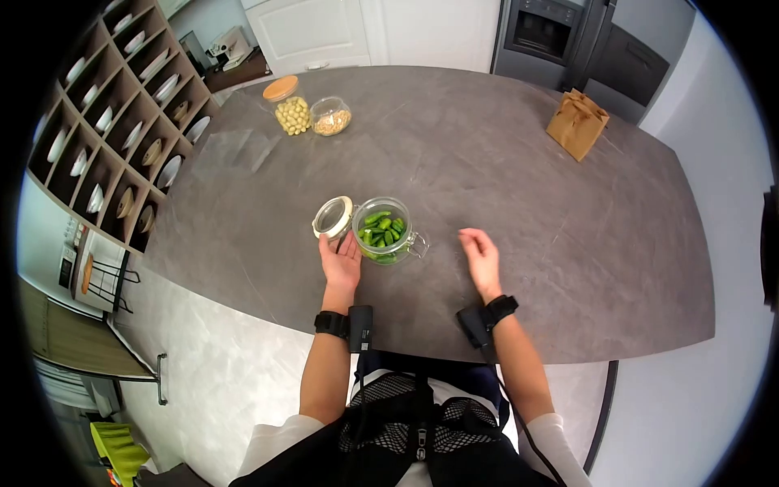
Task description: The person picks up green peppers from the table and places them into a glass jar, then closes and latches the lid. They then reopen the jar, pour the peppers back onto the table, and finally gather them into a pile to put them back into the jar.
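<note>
Toward the table's [503,146] front edge stands the glass jar [383,230] of gherkins, hinged lid [333,217] open at 9 o'clock. At its 7 o'clock wall the left hand [341,261] touches, fingers loosely extended. At 3 o'clock the right hand [481,258] is spread, empty. Likely heavy, slippery, breakable: grasp the body.

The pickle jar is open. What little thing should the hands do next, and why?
Probably bring the right hand over to steady the jar. Its hinged lid hangs open to the left, the left hand rests by that lid, and the right hand is free, apart from the jar.
</note>
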`<state>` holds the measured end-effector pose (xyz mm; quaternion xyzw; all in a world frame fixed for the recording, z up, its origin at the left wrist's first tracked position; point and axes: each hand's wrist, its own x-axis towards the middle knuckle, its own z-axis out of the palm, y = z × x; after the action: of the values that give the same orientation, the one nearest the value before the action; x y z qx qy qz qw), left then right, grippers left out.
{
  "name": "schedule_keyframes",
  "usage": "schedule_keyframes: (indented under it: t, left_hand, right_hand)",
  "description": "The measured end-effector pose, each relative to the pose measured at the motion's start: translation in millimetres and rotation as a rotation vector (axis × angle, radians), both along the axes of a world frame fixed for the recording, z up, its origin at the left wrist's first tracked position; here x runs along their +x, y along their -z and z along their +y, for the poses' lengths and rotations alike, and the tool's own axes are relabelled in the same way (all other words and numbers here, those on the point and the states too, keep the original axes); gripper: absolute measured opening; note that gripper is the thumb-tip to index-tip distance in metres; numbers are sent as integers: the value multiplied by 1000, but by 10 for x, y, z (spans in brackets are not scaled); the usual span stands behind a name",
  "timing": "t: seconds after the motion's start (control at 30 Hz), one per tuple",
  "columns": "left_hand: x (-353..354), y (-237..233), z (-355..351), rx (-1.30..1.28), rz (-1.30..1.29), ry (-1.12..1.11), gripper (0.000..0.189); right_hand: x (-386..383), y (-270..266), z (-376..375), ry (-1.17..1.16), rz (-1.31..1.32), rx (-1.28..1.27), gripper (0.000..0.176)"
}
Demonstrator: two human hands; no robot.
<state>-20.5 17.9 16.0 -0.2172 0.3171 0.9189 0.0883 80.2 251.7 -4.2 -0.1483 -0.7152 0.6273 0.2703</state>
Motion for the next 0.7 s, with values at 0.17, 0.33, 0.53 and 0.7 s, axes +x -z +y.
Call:
schedule_keyframes:
  t: [0.17, 0.33, 0.53, 0.7]
  left_hand:
    - [-193, 94, -219, -78, 108, 23, 45]
    - [-201, -94, -221, -160, 236, -32, 34]
    - [-54, -356, -115, -344, 385, -136, 39]
    - [33, -515, -29, -428, 557, -109, 46]
  right_hand:
    - [-72, -165, -307, -86, -75, 193, 20]
    - [-56, -172, -252, -235, -160, 297, 30]
    - [-98, -173, -353, -329, -72, 389, 47]
    - [-148, -138, -321, -344, -179, 292, 44]
